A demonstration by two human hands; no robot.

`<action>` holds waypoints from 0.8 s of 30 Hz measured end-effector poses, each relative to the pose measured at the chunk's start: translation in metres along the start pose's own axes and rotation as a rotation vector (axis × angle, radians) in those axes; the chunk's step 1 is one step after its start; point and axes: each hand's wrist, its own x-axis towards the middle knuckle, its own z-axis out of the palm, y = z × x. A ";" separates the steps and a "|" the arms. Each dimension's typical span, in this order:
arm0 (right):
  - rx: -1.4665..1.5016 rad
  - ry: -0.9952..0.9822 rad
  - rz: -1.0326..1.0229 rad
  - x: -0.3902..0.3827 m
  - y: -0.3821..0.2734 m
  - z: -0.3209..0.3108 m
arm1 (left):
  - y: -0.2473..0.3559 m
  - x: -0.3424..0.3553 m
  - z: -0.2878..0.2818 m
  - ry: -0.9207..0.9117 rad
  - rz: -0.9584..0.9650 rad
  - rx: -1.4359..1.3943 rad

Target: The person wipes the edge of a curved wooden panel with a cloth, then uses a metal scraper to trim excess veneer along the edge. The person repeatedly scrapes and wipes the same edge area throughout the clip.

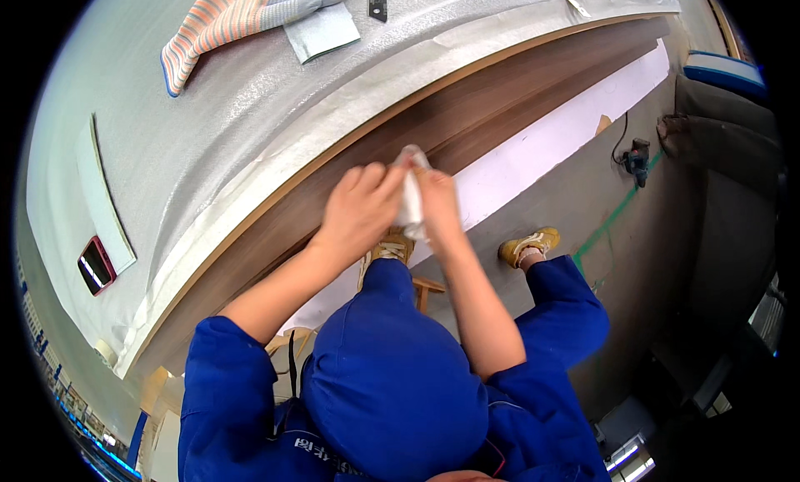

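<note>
My left hand (360, 205) and my right hand (440, 205) are close together over a long brown wood-grain panel (517, 86). Between them is a crumpled white cloth or paper (412, 200), gripped by both. The fingers are curled and a little blurred, and the white piece hides part of what they pinch. The panel runs diagonally along the near edge of a work table with a white foam-like cover (242, 140).
On the table lie a striped glove (221, 24), a pale square sheet (323, 34), a black ruler-like strip (377, 0), a pale strip (102, 190) and a phone (97, 265). A small power tool (637, 161) with a cord lies on the floor at right. A white sheet (550, 153) borders the panel.
</note>
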 end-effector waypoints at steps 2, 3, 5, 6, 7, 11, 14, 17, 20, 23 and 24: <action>-0.039 -0.062 0.021 -0.019 0.018 0.019 | -0.009 -0.027 -0.016 -0.065 0.054 0.063; -0.145 -0.063 0.004 -0.030 0.022 0.029 | -0.013 -0.045 -0.022 -0.090 0.046 0.088; -0.146 -0.125 0.017 -0.034 0.044 0.038 | -0.015 -0.066 -0.029 -0.129 0.041 0.136; -0.197 -0.127 0.031 -0.039 0.040 0.042 | -0.014 -0.068 -0.031 -0.138 0.059 0.150; -0.164 -0.142 0.023 -0.038 0.036 0.042 | -0.014 -0.069 -0.032 -0.147 0.078 0.163; -0.010 -0.103 -0.046 -0.021 0.033 0.026 | -0.003 -0.044 -0.021 -0.165 0.127 0.178; -0.029 -0.082 -0.054 -0.010 0.007 0.006 | 0.004 -0.012 -0.011 -0.123 0.149 0.121; 0.035 -0.071 -0.066 0.003 -0.013 -0.010 | 0.012 0.016 -0.002 -0.126 0.160 0.089; 0.036 -0.038 -0.041 0.015 -0.034 -0.025 | 0.018 0.042 0.009 -0.127 0.153 0.045; 0.076 -0.009 -0.088 0.033 -0.043 -0.043 | 0.024 0.069 0.017 -0.083 0.148 -0.002; 0.102 -0.008 -0.097 0.040 -0.049 -0.053 | 0.028 0.082 0.024 -0.030 0.149 -0.031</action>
